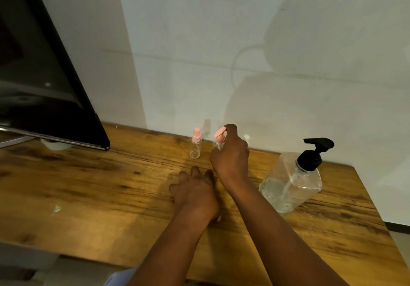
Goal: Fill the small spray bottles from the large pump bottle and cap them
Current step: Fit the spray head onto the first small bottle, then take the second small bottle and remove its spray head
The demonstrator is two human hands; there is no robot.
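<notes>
Spray bottle (218,146) behind right hand (230,155)

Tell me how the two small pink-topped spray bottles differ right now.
The left spray bottle stands free on the table; the right spray bottle is gripped by the right hand. The left spray bottle's pink top sits straight; the right spray bottle's top is tilted, a fingertip on it. The left spray bottle shows whole; the right one is mostly hidden. Both have clear bodies and pink tops.

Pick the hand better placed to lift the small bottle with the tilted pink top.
Right. The right hand already grips that bottle, forefinger on its pink top. The left hand rests on the table, nearer the camera.
</notes>
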